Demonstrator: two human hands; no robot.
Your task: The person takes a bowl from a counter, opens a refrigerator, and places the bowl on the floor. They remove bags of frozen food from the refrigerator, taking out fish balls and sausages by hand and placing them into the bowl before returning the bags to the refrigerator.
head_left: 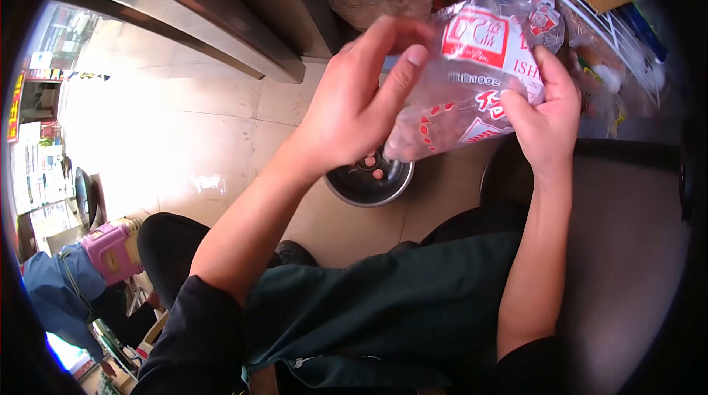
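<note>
Head view: I count one printed plastic bag (472, 81) raised above one metal bowl (369, 182). Right hand (547, 111) fingers clamp its edge; left hand (354, 111) fingers curl against it, grip unclear.

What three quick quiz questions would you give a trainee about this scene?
1. True or false: the left hand and the right hand both touch the printed plastic bag.
2. What sits on the floor below the bag? A) metal bowl B) wooden crate C) glass jar
3. Fill in: the bag's print is ___ and white.
Key: 1 true; 2 A; 3 red.
</note>
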